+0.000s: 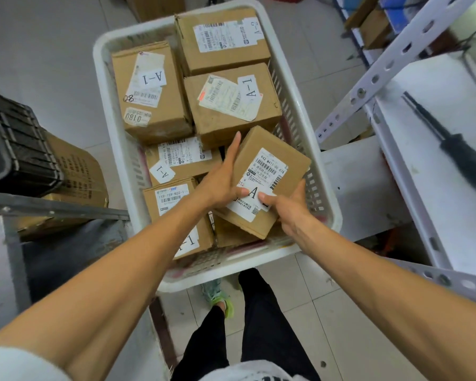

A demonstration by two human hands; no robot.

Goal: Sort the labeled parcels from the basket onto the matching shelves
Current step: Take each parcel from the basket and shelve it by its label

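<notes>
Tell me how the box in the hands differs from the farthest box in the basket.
The held box is tilted, gripped by the left hand and right hand; the far box lies flat, untouched. The far box's sticker reads A-2; thumbs partly cover the held box's code. Both are cardboard.

Matt cardboard parcels (paper labels); plastic basket.

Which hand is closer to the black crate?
Left. The left hand holds the parcel on its side facing the crate; the right hand holds the far corner.
</notes>
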